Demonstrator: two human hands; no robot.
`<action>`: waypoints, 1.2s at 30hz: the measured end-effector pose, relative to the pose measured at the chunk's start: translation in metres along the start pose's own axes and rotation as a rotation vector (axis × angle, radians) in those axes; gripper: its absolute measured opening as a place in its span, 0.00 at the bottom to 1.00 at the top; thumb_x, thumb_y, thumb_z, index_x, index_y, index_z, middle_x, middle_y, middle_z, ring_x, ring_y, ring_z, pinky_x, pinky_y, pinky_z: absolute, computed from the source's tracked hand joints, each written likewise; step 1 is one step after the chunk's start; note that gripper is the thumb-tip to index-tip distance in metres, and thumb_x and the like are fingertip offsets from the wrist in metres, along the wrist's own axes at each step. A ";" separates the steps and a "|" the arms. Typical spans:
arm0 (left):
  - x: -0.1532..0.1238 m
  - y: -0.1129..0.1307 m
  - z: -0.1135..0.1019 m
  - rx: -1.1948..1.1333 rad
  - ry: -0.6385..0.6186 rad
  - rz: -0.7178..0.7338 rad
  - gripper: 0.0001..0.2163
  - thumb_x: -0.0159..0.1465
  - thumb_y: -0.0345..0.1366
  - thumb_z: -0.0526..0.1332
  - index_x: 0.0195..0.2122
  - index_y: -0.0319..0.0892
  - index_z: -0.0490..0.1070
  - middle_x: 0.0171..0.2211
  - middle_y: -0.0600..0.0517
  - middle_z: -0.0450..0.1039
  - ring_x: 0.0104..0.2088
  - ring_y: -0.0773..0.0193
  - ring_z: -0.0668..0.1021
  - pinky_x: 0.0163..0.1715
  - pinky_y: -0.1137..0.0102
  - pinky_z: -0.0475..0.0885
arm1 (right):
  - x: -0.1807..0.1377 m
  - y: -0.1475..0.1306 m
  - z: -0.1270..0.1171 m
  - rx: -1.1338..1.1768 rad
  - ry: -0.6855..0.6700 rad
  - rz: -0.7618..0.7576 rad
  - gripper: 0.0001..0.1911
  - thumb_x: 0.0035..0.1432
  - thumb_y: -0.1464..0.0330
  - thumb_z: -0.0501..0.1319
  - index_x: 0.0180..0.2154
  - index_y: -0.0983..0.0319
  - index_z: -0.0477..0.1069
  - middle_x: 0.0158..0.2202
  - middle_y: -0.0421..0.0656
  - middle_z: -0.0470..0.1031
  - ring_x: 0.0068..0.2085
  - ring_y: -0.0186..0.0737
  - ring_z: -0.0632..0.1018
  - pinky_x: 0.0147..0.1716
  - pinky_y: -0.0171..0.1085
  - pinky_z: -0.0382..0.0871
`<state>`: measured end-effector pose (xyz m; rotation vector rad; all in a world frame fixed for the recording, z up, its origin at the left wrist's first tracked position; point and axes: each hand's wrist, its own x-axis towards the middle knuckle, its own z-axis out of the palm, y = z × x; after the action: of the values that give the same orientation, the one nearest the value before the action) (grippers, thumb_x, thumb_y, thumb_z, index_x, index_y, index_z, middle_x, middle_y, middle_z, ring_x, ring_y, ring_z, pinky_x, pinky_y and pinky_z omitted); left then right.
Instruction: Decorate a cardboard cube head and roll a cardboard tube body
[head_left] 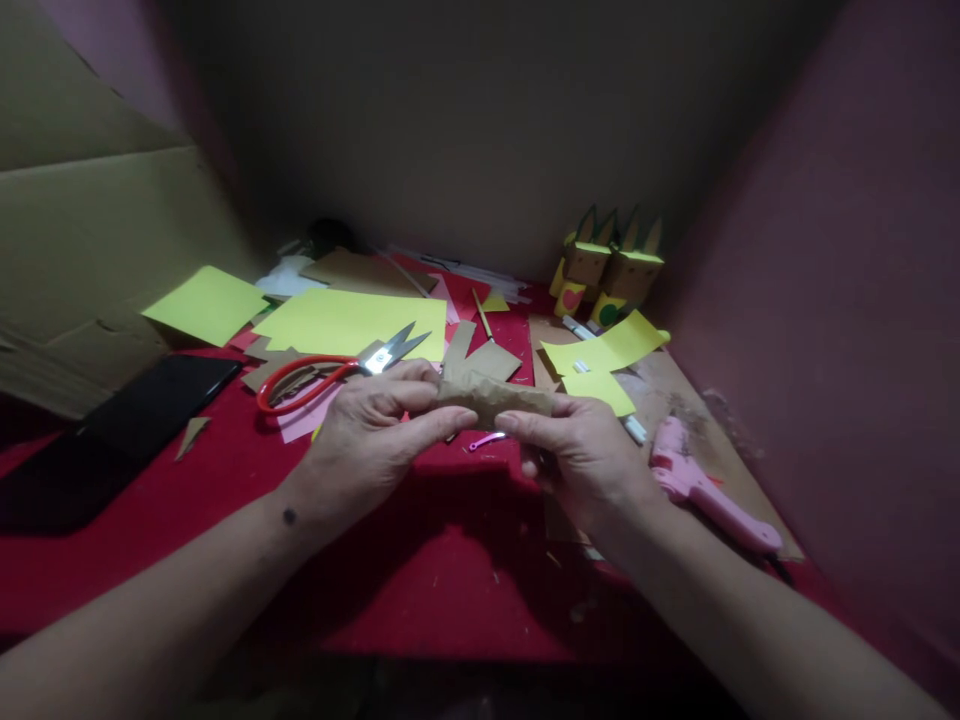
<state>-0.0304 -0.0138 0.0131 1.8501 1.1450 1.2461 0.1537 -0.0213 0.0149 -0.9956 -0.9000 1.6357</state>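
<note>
Between my two hands, above the red table, is a creased strip of brown cardboard (491, 395). My left hand (382, 415) pinches its left end, thumb on the near face. At the other end my right hand (574, 440) grips it the same way, its thumb close to the left one. Scissors (311, 375) with orange-red handles lie just beyond my left hand, blades apart. Behind the strip are more cut cardboard pieces (495, 358). A small pink-purple tool (487, 441) lies below it on the cloth.
Yellow paper sheets (352, 318) spread across the back, with more yellow paper (607, 350) at right. A pink glue gun (709, 485) rests on cardboard beside my right forearm. Two small cardboard figures (589, 262) stand at the back right. A black tablet-like slab (127, 430) and large cardboard box (97, 220) are left.
</note>
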 end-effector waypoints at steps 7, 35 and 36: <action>0.002 -0.001 -0.002 -0.032 -0.075 -0.084 0.06 0.57 0.41 0.70 0.34 0.49 0.84 0.37 0.51 0.79 0.40 0.55 0.78 0.40 0.63 0.74 | 0.002 0.003 0.000 -0.019 0.036 -0.019 0.15 0.35 0.68 0.78 0.27 0.66 0.80 0.16 0.36 0.73 0.15 0.28 0.71 0.12 0.25 0.60; 0.006 -0.007 -0.005 -0.170 -0.090 -0.162 0.06 0.57 0.37 0.71 0.36 0.51 0.85 0.40 0.50 0.83 0.47 0.51 0.80 0.56 0.54 0.71 | 0.001 0.002 -0.003 -0.121 0.057 -0.080 0.10 0.43 0.67 0.75 0.31 0.64 0.83 0.17 0.35 0.73 0.12 0.24 0.64 0.10 0.27 0.54; 0.008 -0.006 -0.008 -0.168 -0.091 -0.173 0.07 0.56 0.38 0.71 0.36 0.51 0.84 0.39 0.50 0.83 0.46 0.51 0.80 0.53 0.55 0.73 | 0.001 0.001 -0.004 -0.114 0.084 -0.065 0.11 0.42 0.67 0.75 0.30 0.64 0.82 0.15 0.34 0.70 0.12 0.25 0.64 0.10 0.26 0.52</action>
<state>-0.0388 -0.0038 0.0137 1.6311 1.0916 1.1135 0.1568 -0.0201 0.0121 -1.0934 -0.9676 1.4908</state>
